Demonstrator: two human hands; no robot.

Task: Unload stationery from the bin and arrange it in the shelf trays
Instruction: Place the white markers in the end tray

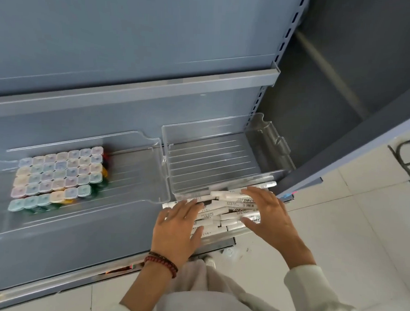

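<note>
Grey metal shelf unit (133, 46) across most of the view. Pale tiled floor (360, 232) to the right and below.

On the lower shelf (78, 244), two clear plastic trays side by side: left tray (137, 176), wide, cut off at the left edge of the view; right tray (211, 160), narrower, with a ribbed bottom and a notched right wall.

In the left tray, a tight block of capped markers (57, 174), pastel square caps facing up toward the camera, bodies leaning away to the right and mostly hidden beneath the caps.

At the near end of the right tray, by the shelf's front edge, a heap of white pens (230, 207), lying flat, long axes running left to right, a few slightly skewed, printed labels too blurred to read. Hard to tell whether inside the right tray or in a separate container just in front of it.

Light sleeve (311, 289) on the right arm.

Left hand (176, 229) laid flat over the heap's left end, grip wide, fingers straight and spread, touching pens and holding none. Right hand (269, 214) over the right end, grip likewise wide, fingers straight and pointing left across the top pens, thumb at the near side. Pens beneath both palms hidden.

Dark bead bracelets (163, 262) round the left wrist. Tip of a shoe (210, 261) below the shelf edge, partly covered.
</note>
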